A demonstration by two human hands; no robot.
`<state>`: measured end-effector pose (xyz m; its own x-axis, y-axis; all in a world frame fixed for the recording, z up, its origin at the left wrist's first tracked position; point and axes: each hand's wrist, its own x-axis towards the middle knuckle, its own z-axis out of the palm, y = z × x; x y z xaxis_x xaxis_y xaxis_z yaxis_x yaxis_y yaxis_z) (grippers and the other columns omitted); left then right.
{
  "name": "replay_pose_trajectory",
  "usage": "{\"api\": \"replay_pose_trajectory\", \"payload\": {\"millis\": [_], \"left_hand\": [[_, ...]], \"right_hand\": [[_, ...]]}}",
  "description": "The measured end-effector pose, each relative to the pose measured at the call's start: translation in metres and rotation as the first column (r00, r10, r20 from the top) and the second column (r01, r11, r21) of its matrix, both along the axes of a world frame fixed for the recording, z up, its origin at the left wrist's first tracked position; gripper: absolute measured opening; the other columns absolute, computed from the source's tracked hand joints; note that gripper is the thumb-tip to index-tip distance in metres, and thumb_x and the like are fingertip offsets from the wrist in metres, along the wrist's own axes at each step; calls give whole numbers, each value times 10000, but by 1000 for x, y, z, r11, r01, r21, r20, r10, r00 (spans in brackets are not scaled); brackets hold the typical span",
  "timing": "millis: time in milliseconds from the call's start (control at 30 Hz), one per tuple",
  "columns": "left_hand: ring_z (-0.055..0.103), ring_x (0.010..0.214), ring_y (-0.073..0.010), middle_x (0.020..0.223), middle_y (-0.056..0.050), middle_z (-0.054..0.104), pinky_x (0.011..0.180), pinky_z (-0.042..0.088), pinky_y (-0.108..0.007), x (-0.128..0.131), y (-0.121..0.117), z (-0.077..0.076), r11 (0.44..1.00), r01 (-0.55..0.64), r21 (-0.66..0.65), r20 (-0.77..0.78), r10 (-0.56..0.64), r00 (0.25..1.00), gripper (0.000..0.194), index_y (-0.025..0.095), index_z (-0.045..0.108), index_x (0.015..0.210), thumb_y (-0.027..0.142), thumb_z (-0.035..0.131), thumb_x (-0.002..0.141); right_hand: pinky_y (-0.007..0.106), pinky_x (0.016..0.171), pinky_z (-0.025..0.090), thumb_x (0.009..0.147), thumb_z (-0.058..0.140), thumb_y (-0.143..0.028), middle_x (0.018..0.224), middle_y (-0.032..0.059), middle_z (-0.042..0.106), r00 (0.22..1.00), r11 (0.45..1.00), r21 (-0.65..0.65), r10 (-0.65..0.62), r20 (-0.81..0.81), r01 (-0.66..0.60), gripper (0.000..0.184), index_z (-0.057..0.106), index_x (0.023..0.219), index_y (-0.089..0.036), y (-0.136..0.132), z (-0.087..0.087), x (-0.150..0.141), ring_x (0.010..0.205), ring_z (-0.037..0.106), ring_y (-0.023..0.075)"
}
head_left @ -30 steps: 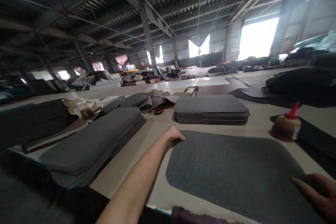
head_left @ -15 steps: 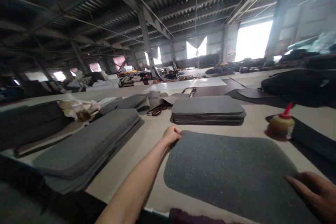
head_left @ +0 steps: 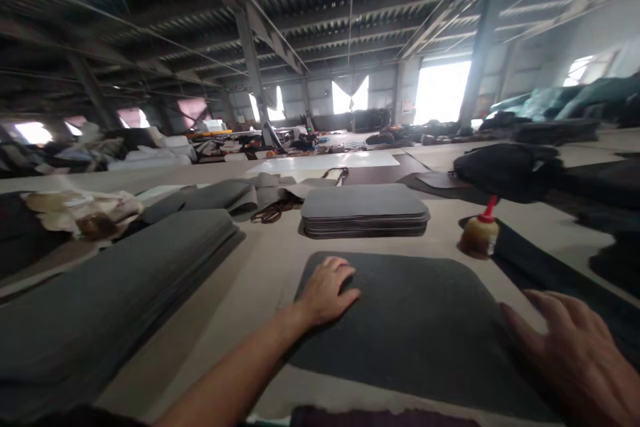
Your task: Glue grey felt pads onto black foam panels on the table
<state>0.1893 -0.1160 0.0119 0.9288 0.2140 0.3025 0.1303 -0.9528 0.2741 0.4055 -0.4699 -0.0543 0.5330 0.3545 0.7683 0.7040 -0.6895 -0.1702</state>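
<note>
A dark grey sheet with rounded corners [head_left: 410, 327] lies flat on the pale table [head_left: 235, 307] in front of me. On its upper left part rests my left hand [head_left: 327, 290], palm down, fingers apart. My right hand [head_left: 580, 347] is at the sheet's right edge, thumb and fingers spread, slightly blurred; nothing shows in its grasp. Just beyond the sheet stands a neat stack of similar grey sheets [head_left: 365, 210]. A glue bottle with a red nozzle [head_left: 480, 233] is upright beyond my right hand.
A thick pile of long grey sheets [head_left: 125, 293] occupies the left side. Crumpled grey material [head_left: 225, 197] and a brown strap [head_left: 270, 213] lie beyond it. A dark strip [head_left: 550, 273] runs along the right, with a black bundle [head_left: 505, 170] farther back.
My left hand has let go of the sheet's upper left corner and now lies flat on it. My right hand's fingers have spread at the right edge. The view has turned right.
</note>
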Motion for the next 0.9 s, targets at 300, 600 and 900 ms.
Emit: {"api": "replay_pose_trajectory", "payload": {"millis": [300,600,900], "left_hand": [[458,1287,-290,1379,-99,546,1119,335,-495,-2,-7,-16,986,161,47,-40,-159,986,429,213,561,1323,404,562,939],[467,1307,-272,1411,-73,537,1129,355,-469,0,2,-25,981,145,126,-56,-139,989,448,267,542,1360,468,505,962],[496,1287,-280,1390,-89,561,1111,387,-478,0,1,-22,983,140,121,-47,-135,990,445,249,572,1337,463,500,954]], "right_hand": [[438,1136,364,984,472,-466,1434,181,479,911,838,-369,324,-256,-402,529,554,1343,-85,105,60,-25,1322,430,320],[514,1212,141,948,289,-755,1596,149,246,732,712,-341,352,-583,-614,874,333,1542,-115,146,41,-25,1479,190,310],[505,1206,170,993,344,-647,1566,259,238,795,803,-378,184,-578,-461,853,319,1513,29,112,53,22,1467,212,350]]}}
